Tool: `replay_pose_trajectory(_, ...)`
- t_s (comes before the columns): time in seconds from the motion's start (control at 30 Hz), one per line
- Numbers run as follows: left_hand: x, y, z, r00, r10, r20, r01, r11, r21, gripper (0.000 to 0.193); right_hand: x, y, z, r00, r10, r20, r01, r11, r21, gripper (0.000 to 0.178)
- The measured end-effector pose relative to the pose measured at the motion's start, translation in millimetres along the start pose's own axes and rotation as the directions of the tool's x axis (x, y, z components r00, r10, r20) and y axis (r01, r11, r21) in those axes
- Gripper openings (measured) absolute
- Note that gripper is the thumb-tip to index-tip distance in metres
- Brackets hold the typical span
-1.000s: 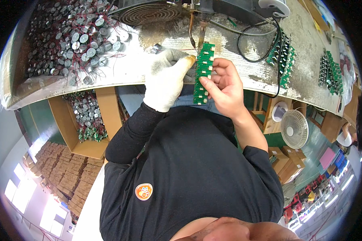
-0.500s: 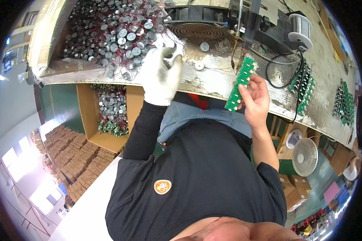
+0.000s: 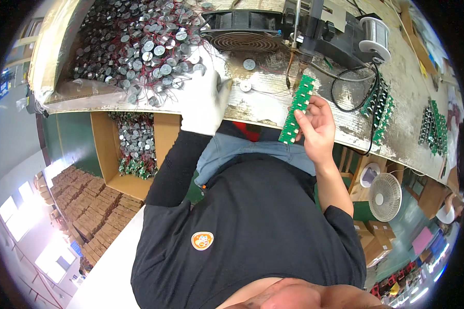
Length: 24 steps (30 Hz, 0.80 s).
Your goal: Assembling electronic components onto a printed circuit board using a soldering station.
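Observation:
My right hand (image 3: 316, 129) is bare and holds a long green circuit board strip (image 3: 296, 108) upright over the bench edge, its top end just under a soldering tool tip (image 3: 299, 66). My left hand (image 3: 205, 98) wears a white glove and rests on the worn bench top (image 3: 263, 105) at the edge of a big heap of small silver round parts with red wires (image 3: 131, 49). Whether its fingers pinch a part is hidden. Two loose silver discs (image 3: 248, 65) lie between my hands.
A black fan with a round grille (image 3: 242, 31) stands behind the heap. A solder wire spool (image 3: 375, 32) and black cables (image 3: 353, 87) sit to the right, with more green boards (image 3: 379, 108) beyond. An open carton of parts (image 3: 136, 149) stands under the bench, and a white floor fan (image 3: 384, 195) stands at lower right.
My gloved left hand has left the board and moved left to the heap of silver parts. My right hand now holds the green strip alone, nearer the soldering tip.

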<state>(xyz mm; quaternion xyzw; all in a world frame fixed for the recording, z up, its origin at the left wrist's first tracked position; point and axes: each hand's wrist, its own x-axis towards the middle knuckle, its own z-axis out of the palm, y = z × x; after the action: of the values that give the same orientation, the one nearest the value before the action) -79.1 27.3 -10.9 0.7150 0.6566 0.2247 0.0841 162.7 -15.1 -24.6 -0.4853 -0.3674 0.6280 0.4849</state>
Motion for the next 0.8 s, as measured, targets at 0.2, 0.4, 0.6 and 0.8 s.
replay_pose_trajectory(0.2, -26, 8, -9, 0.969, -0.226, -0.099, 0.189, 0.938, -0.291, 0.015, 0, -1, -4, 1.0, 0.008, 0.005, -0.008, 1.0, 0.01, 0.037)
replay_pose_trajectory(0.4, -17, 7, -13, 0.939, -0.341, -0.04, 0.214, 0.672, -0.709, 0.015, -1, -5, -7, 0.999, 0.022, 0.034, -0.023, 0.999, 0.023, 0.045)
replay_pose_trajectory(0.6, -23, 40, -16, 0.876, -0.377, 0.3, 0.455, 0.443, -0.772, 0.027, -3, -6, -6, 0.995, 0.052, 0.082, -0.055, 0.998, 0.038, 0.056)
replay_pose_trajectory(0.8, -34, 54, 3, 0.807, -0.374, 0.458, 0.564, 0.255, -0.786, 0.022, -3, -10, -8, 0.982, 0.131, 0.138, -0.137, 0.99, 0.035, 0.053)
